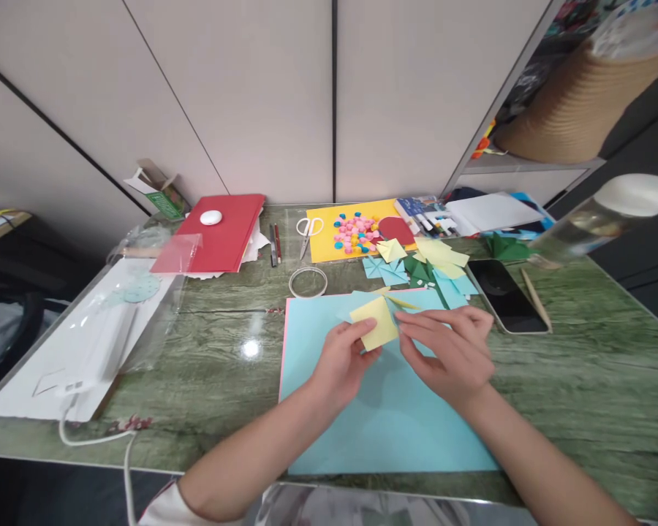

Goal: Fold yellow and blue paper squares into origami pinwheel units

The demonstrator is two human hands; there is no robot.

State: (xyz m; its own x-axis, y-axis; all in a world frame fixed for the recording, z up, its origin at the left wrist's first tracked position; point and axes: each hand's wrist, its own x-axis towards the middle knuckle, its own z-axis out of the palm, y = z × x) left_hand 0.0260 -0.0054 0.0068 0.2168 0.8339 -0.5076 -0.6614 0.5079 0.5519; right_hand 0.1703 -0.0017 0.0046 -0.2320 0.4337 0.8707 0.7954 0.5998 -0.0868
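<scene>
Yellow paper [377, 325] is mid-frame, held over the blue sheet [334, 431] on the desk [219, 365]. L hand [343, 358] has its grip closed on it, thumb on top, fingers under, prob. to steady it w/ the R edge free. R hand [458, 354] has fingertips bunched by that edge; can't tell if they've got hold. Folded pieces [393, 272] lie upper R of centre, prob. for easy reach. Paper's pale, approx. square, tilted.

Under the paper square [382, 323] lies the sheet [387, 427] — phone [505, 296] to its right, ring [308, 296] behind, perhaps touching its edge.
</scene>
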